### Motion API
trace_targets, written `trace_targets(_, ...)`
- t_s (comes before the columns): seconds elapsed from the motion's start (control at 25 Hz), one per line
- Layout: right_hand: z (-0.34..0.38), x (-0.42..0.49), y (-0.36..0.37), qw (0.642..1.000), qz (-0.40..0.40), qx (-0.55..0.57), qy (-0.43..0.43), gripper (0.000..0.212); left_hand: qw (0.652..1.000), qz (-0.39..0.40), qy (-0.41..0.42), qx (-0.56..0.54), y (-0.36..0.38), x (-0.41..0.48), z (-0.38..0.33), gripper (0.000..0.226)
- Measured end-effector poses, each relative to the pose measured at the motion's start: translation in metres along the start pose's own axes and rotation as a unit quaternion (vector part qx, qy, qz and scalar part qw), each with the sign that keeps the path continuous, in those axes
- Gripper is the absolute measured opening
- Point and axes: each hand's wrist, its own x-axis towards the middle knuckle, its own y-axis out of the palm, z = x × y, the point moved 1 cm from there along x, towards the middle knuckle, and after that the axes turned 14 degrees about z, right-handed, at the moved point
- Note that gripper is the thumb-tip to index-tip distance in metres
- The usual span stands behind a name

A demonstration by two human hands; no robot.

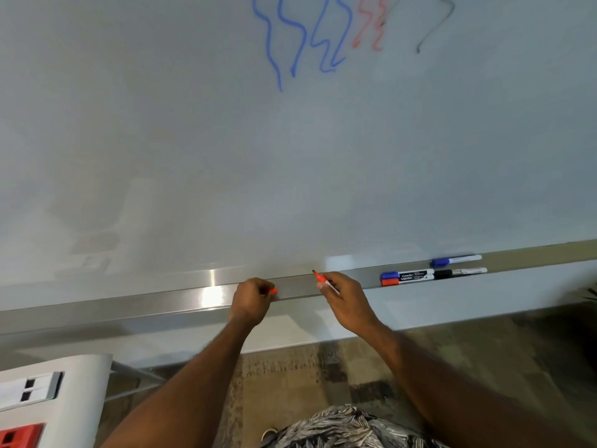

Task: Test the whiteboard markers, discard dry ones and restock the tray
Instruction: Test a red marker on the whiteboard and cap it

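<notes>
tray [129, 305] bare leftward, four markers [429, 273] crowding its right

Place: an office or meeting room, most likely; a classroom cannot be ruled out.
Wall: a large whiteboard [193, 124] fills most of the view, with blue, red and black scribbles [292, 37] near its top.
Ledge: a long brushed-metal tray [129, 305] runs along the board's lower edge, with capped markers [407, 277] in blue, red and black lying in it.
Floor: carpet [290, 383] in patchy brown, beige and dark squares, the sort laid in workplaces.
Furniture: a white table [84, 399] at lower left, with a silver-framed panel [32, 389] with black slots set in its top.
Greenery: a few leaves of a plant [592, 294] at the right edge.
</notes>
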Motion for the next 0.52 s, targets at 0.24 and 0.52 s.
trace_targets(0.24,-0.012,-0.007,-0.006,0.999,-0.002,0.004,0.037,0.030,0.999,0.030,0.013,0.017,0.004,0.011,0.005,0.018)
trace_targets(0.52,0.000,0.000,-0.010,0.999,-0.021,0.020,0.021,0.026,0.998,0.018,0.047,0.037,-0.011,0.001,0.002,0.033)
